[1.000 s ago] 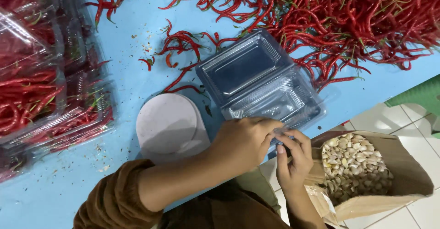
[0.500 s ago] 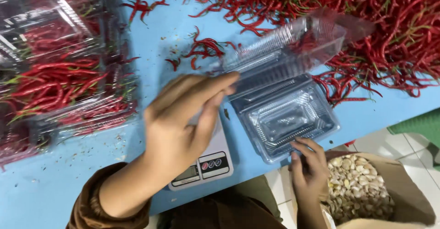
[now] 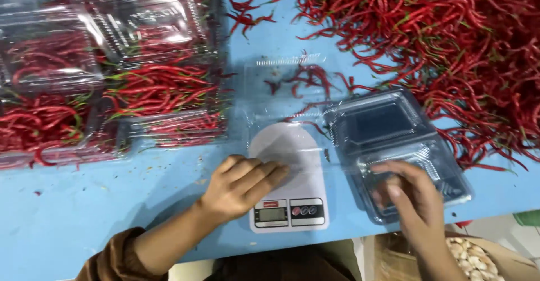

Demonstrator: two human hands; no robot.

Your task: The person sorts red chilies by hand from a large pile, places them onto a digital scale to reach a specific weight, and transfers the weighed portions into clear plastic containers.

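Observation:
My left hand (image 3: 243, 184) lies on the left side of a white kitchen scale (image 3: 289, 202), with its fingers on the near edge of an open clear clamshell container (image 3: 287, 98) spread across the scale. A few red chillies show through the container's raised lid. My right hand (image 3: 412, 195), blurred, rests flat with its fingers apart on a stack of empty clear clamshell containers (image 3: 388, 125) to the right of the scale. The table (image 3: 112, 202) is light blue.
A big loose pile of red chillies (image 3: 439, 28) fills the far right. Several closed clear boxes packed with chillies (image 3: 152, 84) stand at the far left. A brown paper bag of garlic cloves (image 3: 475, 258) sits below the table's near edge, right.
My left hand has come down from above the scale and set the open clear container on it. My right hand has moved up from the table edge onto the stack of empty containers.

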